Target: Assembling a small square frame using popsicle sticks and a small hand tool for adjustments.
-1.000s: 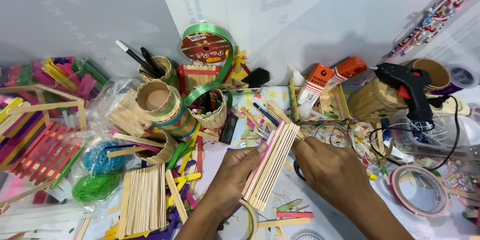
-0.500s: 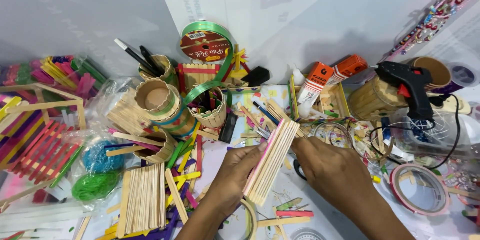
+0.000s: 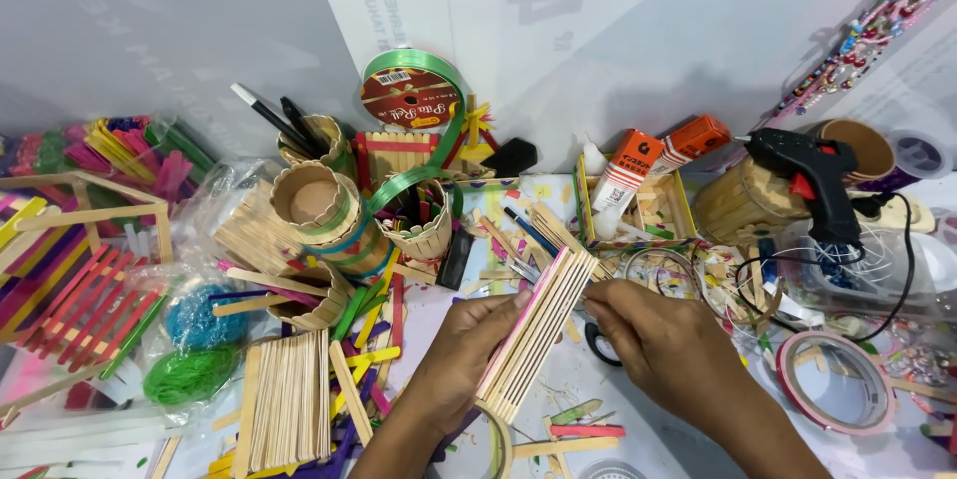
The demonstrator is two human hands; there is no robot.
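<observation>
Fingers [image 3: 498, 315] of both hands closed around stick panel [image 3: 538, 329].

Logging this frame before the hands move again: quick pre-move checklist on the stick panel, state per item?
1. Left hand supports the panel of craft sticks from below: ok.
2. Right hand touches the panel's right edge: ok.
3. Sticks lie side by side with no visible gaps: ok.
4. Glue between the sticks is set: cannot tell.
5. Black glue gun is apart from both hands, its cord trailing on the right: ok.
6. Table under the panel is free: not ok, scissors and loose sticks lie there.
</observation>
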